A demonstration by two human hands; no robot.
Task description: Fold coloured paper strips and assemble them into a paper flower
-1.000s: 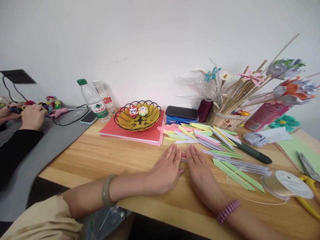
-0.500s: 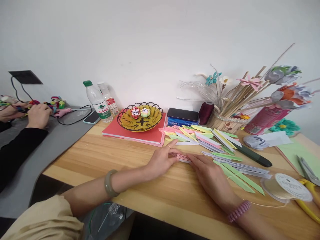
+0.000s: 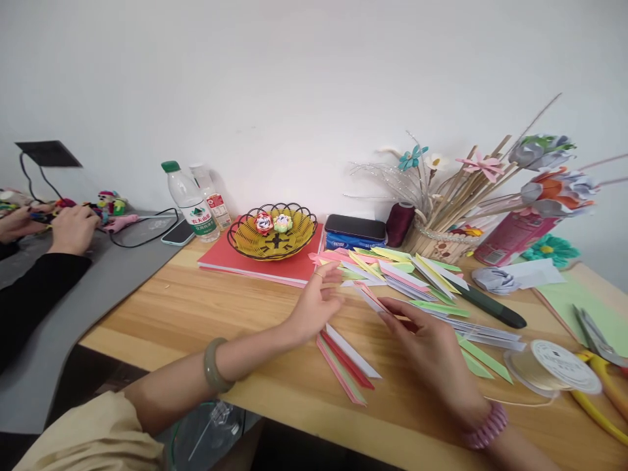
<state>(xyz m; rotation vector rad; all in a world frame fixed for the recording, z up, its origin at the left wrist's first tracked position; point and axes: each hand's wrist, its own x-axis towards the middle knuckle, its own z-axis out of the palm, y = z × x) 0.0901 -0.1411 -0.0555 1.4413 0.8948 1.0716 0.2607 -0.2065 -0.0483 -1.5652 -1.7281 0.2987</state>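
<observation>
Just folded strips (image 3: 346, 359) near table edge (image 3: 275, 409)

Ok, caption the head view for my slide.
Both hands, left hand and right hand, lift folded pink paper strip above wooden table.

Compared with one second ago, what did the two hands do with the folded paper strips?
Both hands have lifted off the table: the left hand and right hand now hold up the strip bundle, fanned at an angle. The loose strip pile and basket stayed put.
</observation>
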